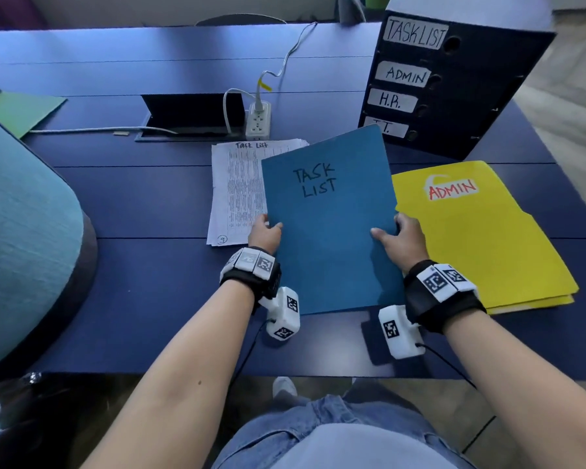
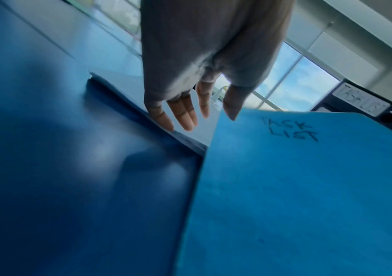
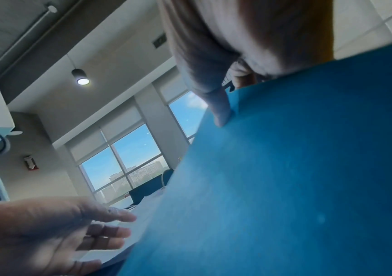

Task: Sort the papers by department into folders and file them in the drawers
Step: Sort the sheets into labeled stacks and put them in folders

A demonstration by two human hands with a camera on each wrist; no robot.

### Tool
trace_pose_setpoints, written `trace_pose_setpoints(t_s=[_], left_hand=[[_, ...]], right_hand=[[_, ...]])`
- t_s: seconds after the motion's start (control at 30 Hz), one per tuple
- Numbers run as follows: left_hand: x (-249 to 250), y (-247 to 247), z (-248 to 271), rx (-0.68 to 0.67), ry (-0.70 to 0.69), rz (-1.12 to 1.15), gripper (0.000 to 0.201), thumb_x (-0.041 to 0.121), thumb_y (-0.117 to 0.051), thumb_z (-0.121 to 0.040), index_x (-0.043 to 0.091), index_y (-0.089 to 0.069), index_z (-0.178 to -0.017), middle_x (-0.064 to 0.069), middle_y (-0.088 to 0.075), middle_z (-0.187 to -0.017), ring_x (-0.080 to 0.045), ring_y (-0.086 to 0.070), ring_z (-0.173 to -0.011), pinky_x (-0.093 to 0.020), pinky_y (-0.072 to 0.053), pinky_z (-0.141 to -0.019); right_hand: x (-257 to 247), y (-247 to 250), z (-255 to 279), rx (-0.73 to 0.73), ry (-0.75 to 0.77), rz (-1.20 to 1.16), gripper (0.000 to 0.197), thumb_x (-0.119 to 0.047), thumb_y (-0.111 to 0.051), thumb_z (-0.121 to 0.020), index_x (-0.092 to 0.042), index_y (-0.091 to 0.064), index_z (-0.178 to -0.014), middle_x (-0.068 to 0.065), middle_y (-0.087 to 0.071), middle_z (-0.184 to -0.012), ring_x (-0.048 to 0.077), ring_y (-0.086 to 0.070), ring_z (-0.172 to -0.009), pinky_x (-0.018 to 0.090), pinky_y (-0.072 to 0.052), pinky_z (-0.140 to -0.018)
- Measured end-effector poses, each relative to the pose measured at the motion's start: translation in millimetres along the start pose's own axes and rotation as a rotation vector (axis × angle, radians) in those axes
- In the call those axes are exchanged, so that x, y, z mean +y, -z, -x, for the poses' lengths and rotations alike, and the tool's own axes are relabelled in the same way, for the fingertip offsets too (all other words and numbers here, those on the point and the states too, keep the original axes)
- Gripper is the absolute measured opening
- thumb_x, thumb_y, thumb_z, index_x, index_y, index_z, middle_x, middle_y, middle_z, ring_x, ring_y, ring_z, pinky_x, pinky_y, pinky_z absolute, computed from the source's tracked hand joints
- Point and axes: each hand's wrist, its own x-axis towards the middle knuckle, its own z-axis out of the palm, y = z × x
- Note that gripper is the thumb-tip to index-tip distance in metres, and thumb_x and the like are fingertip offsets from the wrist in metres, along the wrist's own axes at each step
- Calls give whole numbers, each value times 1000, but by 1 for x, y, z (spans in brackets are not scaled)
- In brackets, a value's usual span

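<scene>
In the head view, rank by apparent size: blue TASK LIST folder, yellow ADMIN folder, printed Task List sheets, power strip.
1-2. Blue TASK LIST folder and yellow ADMIN folder: alike; blue is lifted nearer, yellow partly covered.
3. Task List sheets, partly covered.
4. Power strip.

Blue table (image 1: 132, 198): paper stack (image 1: 237, 187), yellow ADMIN folder (image 1: 481, 238), power strip (image 1: 258, 121).

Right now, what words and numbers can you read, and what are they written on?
"TASK LIST": blue folder.
"ADMIN": yellow folder.
"TASK LIST", "ADMIN", "H.R.": drawer labels on the dark drawer unit; the bottom label is half hidden.
"Task List" and a circled "3": paper stack; its small print is unreadable.
</scene>
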Motion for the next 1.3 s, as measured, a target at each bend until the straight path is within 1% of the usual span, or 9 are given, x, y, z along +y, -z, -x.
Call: trace_pose_setpoints(t_s=[0.17,0.27,0.4,0.6,0.73,0.87,0.93,1.13,1.3], left_hand=[[12,8,4,-137,-83,-275,53,18,-58,-89,5,-37,-136,-18,-44,-134,-30,-45,-123,-38,-36,-106],[30,6,23,-344,-131,-269,59,31,-52,-93,6,-29,-141,-16,-41,-140,-27,-43,-127,-34,-37,-105],[61,-3,47,-425,-128,-172,64,52,-39,-93,20,-22,-146,-1,-31,-149,-22,-36,-133,-39,-34,-101],[104,19,71,-487,-105,164,57,64,-23,-90,30,-38,-134,8,-47,-126,-18,-47,-114,-47,-39,-95],[104,56,61,-441,-151,171,55,52,-55,-80,22,-46,-126,-4,-55,-116,-21,-59,-90,-35,-49,-70],[86,102,44,-268,-189,225,33,6,-51,-87,3,-51,-119,-11,-61,-102,-21,-61,-79,-33,-54,-73],[72,125,36,-189,-226,125,29,-5,-46,-90,-4,-51,-119,-13,-61,-105,-16,-62,-75,-27,-55,-69],[3,164,-2,-56,-129,-159,28,8,-63,-81,5,-59,-109,-15,-64,-112,-29,-62,-102,-42,-49,-93],[-32,163,-17,61,-8,-350,31,16,-64,-85,3,-60,-113,-10,-63,-113,-24,-59,-108,-35,-48,-94]], right_hand=[[-31,16,3,147,-8,276,13,-18,-54,-91,-14,-46,-82,12,-25,-151,26,-27,-137,45,-23,-104],[-51,23,2,107,101,212,22,-13,-50,-92,-12,-38,-73,19,-51,-102,28,-48,-93,32,-30,-76],[-90,30,21,-119,196,-154,25,-15,-46,-94,-18,-47,-70,-3,-43,-66,7,-40,-55,22,-34,-55],[-120,-7,56,-481,177,-348,27,-22,-36,-101,-27,-55,-120,-6,-59,-122,6,-59,-89,22,-43,-76],[-122,-43,57,-542,227,-283,37,-10,-40,-99,-14,-43,-136,-4,-51,-115,2,-50,-97,-4,-37,-64],[-103,-83,38,-584,240,-99,41,-19,-49,-95,-24,-45,-136,1,-49,-136,15,-42,-129,22,-33,-106],[-98,-98,33,-611,230,31,45,-24,-50,-95,-27,-40,-139,1,-40,-144,16,-36,-134,23,-25,-109],[-92,-132,32,-609,229,449,58,-37,-52,-92,-34,-26,-144,2,-18,-154,23,-20,-140,43,-22,-112],[-83,-148,37,-569,238,682,63,-46,-54,-87,-44,-22,-142,-7,-8,-155,22,-5,-141,51,-18,-105]])
